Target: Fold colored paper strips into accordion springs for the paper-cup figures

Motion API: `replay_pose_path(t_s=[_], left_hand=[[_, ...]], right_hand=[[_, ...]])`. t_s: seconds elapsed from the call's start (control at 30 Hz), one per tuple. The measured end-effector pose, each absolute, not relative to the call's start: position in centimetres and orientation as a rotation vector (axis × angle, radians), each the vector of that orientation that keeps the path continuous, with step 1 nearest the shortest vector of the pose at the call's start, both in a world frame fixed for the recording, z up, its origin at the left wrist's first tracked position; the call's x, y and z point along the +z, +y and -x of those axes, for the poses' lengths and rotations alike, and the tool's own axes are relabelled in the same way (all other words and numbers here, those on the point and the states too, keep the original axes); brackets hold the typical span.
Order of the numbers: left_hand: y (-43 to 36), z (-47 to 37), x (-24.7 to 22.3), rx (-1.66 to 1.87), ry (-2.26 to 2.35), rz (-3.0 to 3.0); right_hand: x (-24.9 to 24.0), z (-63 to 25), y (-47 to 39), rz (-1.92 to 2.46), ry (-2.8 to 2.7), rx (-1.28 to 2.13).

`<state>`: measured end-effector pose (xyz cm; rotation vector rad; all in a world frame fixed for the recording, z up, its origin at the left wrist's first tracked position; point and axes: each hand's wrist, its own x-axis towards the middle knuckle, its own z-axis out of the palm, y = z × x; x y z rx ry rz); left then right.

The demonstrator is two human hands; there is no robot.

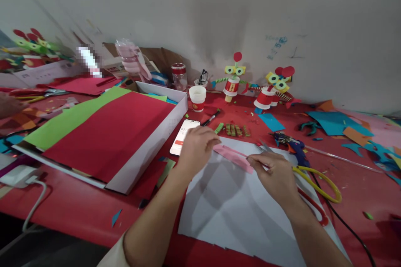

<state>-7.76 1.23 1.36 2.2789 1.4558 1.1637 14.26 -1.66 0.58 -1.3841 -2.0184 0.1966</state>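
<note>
A narrow pink paper strip (234, 158) lies slanted over the upper part of a white sheet (232, 212). My left hand (200, 144) pinches the strip's left end, fingers pressed together. At its right end my right hand (271, 171) has its fingers closed, with a thin edge of pink paper between them. Beyond the strip are several folded green paper pieces (232, 129). Scissors with yellow and red handles (326, 181) rest beside my right hand, partly hidden by it.
A box (150, 150) with red and green paper stands at the left, near a phone (181, 133). Paper cups (197, 98) and cup figures (232, 85) stand behind. A glue gun (297, 148) and blue scraps are on the right. Another person's hand (9, 104) is at far left.
</note>
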Motion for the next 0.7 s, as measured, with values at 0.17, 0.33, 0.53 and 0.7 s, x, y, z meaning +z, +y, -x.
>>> replay_pose_path(t_s=[0.17,0.33,0.53,0.7], left_hand=[[-0.1,5.0,0.7,0.958,1.139,-2.593],[-0.2,4.5,0.0,0.859,1.19,-2.629],[0.2,5.5,0.3,0.874,1.253,-2.637],[0.5,6.8,0.7,0.905,1.333,-2.605]], right_hand=[[0.1,-13.4,-2.1,1.245,-2.18,0.092],[-0.2,-13.0,-2.1,1.232,-2.186,0.071],[0.0,-13.6,-1.6,1.243,-2.179,0.085],[0.3,-14.1,-1.5,1.279,-2.14,0.078]])
